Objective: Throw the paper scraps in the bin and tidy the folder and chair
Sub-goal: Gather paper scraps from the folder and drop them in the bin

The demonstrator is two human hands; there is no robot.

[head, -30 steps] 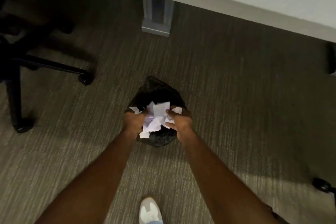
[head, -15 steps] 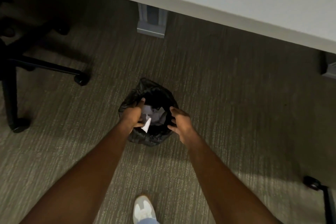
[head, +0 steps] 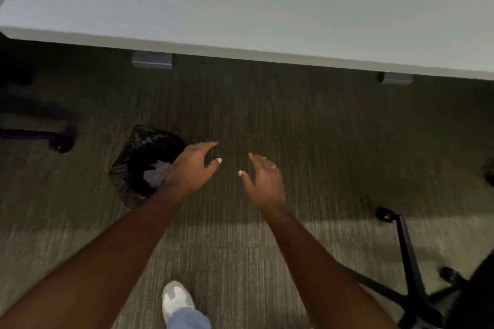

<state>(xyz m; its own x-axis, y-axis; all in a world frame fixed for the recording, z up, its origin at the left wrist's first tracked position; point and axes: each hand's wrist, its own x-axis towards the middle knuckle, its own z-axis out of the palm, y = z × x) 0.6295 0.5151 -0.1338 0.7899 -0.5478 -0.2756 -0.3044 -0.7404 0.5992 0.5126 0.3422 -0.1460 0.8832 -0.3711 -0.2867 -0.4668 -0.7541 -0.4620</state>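
Striped carpet floor (head: 307, 120) bears the black-lined bin (head: 139, 163) and chair base (head: 409, 283).

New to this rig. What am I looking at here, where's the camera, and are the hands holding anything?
There is no machine: a person works with bare hands, and one wide-angle camera on their head looks forward and down. The left hand and right hand are both open and hold nothing. On the carpet stands a bin lined with a black bag, with white paper scraps inside it. The pale slab across the top is a desk. The black wheeled legs at lower right belong to a chair. The person's shoe shows at the bottom.
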